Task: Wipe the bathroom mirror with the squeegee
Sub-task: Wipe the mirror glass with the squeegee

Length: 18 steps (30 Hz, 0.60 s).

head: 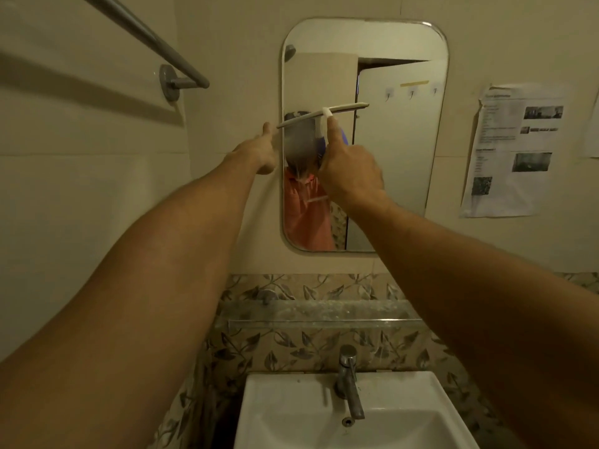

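**A:** Where is the squeegee sitting right now?

**B:** The squeegee [325, 112] is lying across the upper left part of the bathroom mirror [398, 163]. Its long blade [348, 108] is running nearly level, tilting up slightly to the right, and its left end is overhanging the mirror's edge.

**A:** And what are the hands doing?

**B:** The right hand [351, 171] is gripping the white handle [320, 129] below the blade, with the index finger stretching up toward the crossbar. The left hand [262, 153] is sitting just beside the blade's left tip, thumb pointing up. I cannot tell whether it is touching the tip, or how its fingers are lying.

**A:** How is the tool going to handle?

**B:** I am guessing it is light, with a stiff frame and a soft rubber lip that needs even pressure. The handle looks like the right place to hold it, with a finger high up to flatten the lip. The glass is probably slick and certainly breakable, so I am thinking firm pressure, not hard.
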{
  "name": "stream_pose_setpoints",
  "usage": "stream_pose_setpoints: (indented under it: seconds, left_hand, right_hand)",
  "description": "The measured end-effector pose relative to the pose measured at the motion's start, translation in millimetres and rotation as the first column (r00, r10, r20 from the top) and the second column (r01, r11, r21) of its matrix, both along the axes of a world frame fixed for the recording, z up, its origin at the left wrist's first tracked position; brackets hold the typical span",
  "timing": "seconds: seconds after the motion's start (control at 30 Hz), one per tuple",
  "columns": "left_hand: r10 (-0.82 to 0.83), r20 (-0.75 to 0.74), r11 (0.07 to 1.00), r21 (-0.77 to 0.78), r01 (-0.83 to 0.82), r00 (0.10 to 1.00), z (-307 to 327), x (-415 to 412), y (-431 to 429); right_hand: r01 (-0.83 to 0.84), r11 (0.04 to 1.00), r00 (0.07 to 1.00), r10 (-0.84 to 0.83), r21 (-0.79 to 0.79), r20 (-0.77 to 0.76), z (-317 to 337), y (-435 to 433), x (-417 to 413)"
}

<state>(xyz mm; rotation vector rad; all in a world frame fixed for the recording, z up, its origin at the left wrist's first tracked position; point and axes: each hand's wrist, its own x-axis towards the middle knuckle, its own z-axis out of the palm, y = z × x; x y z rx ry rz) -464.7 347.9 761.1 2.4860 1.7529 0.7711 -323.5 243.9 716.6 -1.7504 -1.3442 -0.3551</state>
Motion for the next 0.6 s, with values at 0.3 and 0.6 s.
stream_pose_setpoints:
  seconds: [0.3,0.6]
  left_hand:
    - [0.030,0.052,0.999,0.014,-0.031,0.998,5,7,0]
    - [0.037,0.033,0.998,0.043,-0.039,0.999,-8,6,-3]
  right_hand:
    - [0.090,0.995,0.941,-0.095,0.030,0.324,-22,5,-8]
    - [0.033,0.994,0.931,0.008,-0.105,0.366,-87,-10,5]
